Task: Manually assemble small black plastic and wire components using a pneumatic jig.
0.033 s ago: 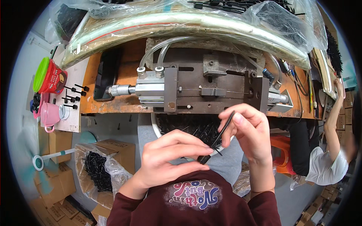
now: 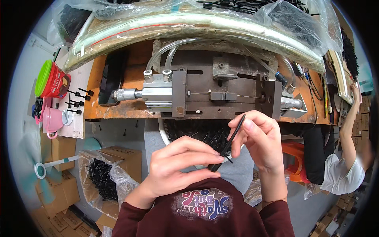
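In front of my chest, my left hand (image 2: 177, 164) closes thumb and fingers on several thin black plastic sticks with thick, block-like heads (image 2: 214, 167). One long black stick (image 2: 233, 136) slants up from there to my right hand (image 2: 258, 136), whose thumb and forefinger pinch it near its upper end. A shorter black tip juts out beside it. The exact number of sticks in my left hand is hidden by the fingers. Below my hands, many similar black pieces (image 2: 205, 136) fill a white-rimmed tub (image 2: 162, 132) on my lap.
Ahead on the wooden bench stands a metal fixture (image 2: 201, 106) with air cylinders (image 2: 157, 96) and clear hoses. A phone (image 2: 110, 81), a red tub (image 2: 55, 81) and a pink cup (image 2: 52, 119) are at left. An open box (image 2: 104, 177) holds black pieces. Another person (image 2: 343, 173) sits at right.
The long stick has shifted very slightly between my hands, and my right hand's fingers have moved a little. All else looks the same.
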The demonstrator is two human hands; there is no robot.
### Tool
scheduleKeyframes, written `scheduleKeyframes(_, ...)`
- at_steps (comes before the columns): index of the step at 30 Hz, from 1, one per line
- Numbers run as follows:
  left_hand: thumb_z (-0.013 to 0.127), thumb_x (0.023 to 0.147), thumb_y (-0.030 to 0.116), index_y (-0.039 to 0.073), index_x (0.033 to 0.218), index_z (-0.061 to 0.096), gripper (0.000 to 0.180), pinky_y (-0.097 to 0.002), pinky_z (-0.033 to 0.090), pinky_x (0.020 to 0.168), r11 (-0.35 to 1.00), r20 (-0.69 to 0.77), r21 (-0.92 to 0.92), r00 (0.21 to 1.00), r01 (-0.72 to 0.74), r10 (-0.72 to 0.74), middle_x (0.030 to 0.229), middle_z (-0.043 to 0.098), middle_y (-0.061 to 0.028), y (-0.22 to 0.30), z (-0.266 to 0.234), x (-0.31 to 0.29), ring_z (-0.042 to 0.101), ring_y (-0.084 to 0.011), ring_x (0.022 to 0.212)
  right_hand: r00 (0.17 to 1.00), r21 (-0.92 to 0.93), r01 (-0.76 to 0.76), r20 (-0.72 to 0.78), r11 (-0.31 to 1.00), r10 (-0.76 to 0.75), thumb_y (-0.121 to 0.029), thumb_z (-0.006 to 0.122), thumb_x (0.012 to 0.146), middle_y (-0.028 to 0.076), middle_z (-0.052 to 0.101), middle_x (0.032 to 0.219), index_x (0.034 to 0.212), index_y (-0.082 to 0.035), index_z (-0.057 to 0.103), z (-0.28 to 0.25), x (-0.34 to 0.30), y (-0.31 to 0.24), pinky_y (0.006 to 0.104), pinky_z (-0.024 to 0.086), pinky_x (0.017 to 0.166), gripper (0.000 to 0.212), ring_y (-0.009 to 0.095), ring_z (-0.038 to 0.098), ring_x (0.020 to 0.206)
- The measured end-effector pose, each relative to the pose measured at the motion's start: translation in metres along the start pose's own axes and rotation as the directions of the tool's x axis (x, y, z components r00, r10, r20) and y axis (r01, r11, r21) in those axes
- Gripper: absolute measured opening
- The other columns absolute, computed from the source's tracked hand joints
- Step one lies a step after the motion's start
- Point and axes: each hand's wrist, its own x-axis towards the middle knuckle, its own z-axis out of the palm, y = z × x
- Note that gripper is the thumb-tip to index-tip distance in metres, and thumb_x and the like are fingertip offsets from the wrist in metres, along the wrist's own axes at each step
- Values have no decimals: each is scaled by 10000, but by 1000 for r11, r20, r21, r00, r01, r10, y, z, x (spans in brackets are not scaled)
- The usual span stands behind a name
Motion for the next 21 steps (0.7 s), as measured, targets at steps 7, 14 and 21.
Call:
scheduleKeyframes(7, 877, 652, 88, 9, 904, 762, 289, -321, 590, 720, 992, 10, 23, 993, -122, 121, 1065, 732, -141, -9, 10, -3, 721, -242, 867, 995, 36, 92, -34, 995, -91, -129, 572, 1014, 171, 679, 847, 1038, 74, 637, 2, 7, 9, 272, 550, 540, 214, 176, 662, 560)
scheduleKeyframes(14, 863, 648, 89, -7, 908, 751, 299, -335, 596, 714, 970, 48, 91, 974, -226, 222, 1105, 726, -171, -12, 13, -5, 729, -264, 866, 909, -96, 304, -269, 948, -319, -162, 543, 1034, 176, 681, 746, 939, 50, 611, 0, 8, 10, 272, 531, 492, 242, 185, 643, 491)
scheduleKeyframes(21, 854, 636, 79, -14, 892, 749, 292, -311, 596, 702, 953, 63, 162, 967, -255, 248, 1131, 719, -167, -14, 18, -2, 720, -238, 822, 948, -41, 245, -201, 969, -248, -185, 520, 1046, 200, 698, 770, 958, 33, 597, 4, 4, 19, 250, 498, 462, 248, 171, 644, 497)
